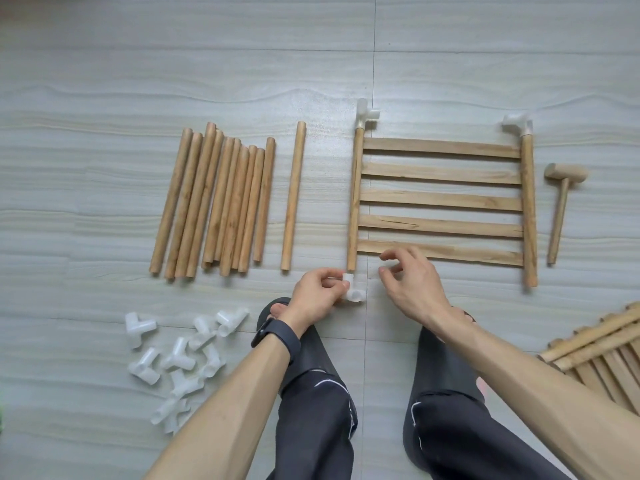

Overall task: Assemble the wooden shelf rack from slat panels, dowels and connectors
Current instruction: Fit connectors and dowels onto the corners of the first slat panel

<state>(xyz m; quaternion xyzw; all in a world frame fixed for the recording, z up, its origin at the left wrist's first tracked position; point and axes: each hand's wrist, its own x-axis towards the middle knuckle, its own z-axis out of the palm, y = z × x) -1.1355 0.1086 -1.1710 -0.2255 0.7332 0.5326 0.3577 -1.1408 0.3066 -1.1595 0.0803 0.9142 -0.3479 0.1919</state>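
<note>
Connector [353, 289] pinched by left hand [316, 295].

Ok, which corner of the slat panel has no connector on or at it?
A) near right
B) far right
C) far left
A: the near-right rail end is bare wood; the far-left connector and far-right connector are fitted, and the left hand holds a third connector at the near-left end.

Bright, even, diffuse lighting. Soft, short shadows under dowels [214, 199]. Faint sheen on floor [329, 98] near centre. Sharp focus overall; wide-angle bowing toward edges, slight softness at corners.
</note>
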